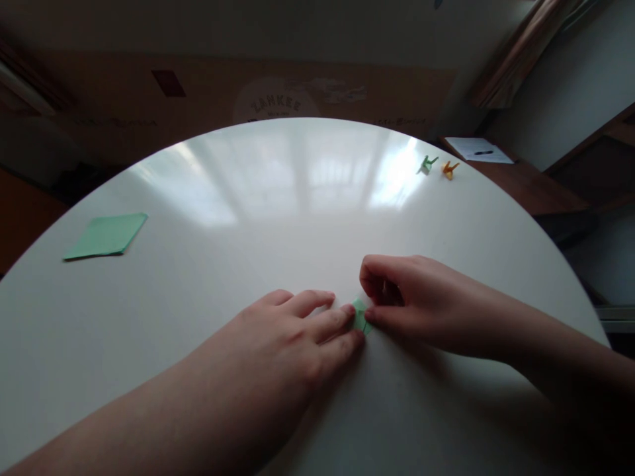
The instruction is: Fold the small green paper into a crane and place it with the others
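Observation:
A small folded piece of green paper [360, 315] lies on the round white table [278, 218], near its front edge. My left hand [297, 337] rests flat on the table with its fingers stretched out, the fingertips pressing on the paper's left side. My right hand [417, 297] comes in from the right with curled fingers, and its thumb and fingertips pinch the paper's right edge. Most of the paper is hidden under the fingers.
A stack of green paper sheets [106, 236] lies at the table's left. Two small folded figures, one green [427, 163] and one orange [450, 169], stand at the far right. A wooden side surface holds a white sheet with a pen [479, 151].

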Motion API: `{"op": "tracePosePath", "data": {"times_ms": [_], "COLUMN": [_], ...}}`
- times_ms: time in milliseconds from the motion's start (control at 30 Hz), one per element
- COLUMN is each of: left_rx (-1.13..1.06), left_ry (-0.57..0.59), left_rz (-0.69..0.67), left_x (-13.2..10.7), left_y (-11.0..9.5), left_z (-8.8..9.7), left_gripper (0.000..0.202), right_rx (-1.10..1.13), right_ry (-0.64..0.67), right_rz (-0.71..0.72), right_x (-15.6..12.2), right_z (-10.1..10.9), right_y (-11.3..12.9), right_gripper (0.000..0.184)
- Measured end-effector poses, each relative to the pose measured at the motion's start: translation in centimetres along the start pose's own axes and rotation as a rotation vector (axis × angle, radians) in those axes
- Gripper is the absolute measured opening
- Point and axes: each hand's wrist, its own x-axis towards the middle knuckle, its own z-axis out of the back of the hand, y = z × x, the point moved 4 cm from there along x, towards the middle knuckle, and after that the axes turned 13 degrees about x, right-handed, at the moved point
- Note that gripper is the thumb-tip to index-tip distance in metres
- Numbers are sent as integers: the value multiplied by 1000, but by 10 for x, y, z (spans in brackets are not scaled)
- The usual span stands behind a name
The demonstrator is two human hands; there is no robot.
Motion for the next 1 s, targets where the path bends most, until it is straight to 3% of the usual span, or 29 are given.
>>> {"op": "tracePosePath", "data": {"times_ms": [233,467,733,1000], "left_rx": [4,22,12,74], "left_ry": [-12,-18,-9,-31], "left_rz": [-22,3,-3,-12], "left_x": [1,1,2,3], "left_y": [1,-2,0,0], "left_z": [-1,-2,-2,-5], "left_gripper": [37,35,32,31], "right_rx": [28,16,-143,-161], "right_ry": [-12,191,145,67], "right_rz": [6,282,314,300], "right_x": [5,-7,-8,-2], "right_z": [7,10,5,1], "right_y": [-8,-4,-1,-2], "right_gripper": [8,14,18,9]}}
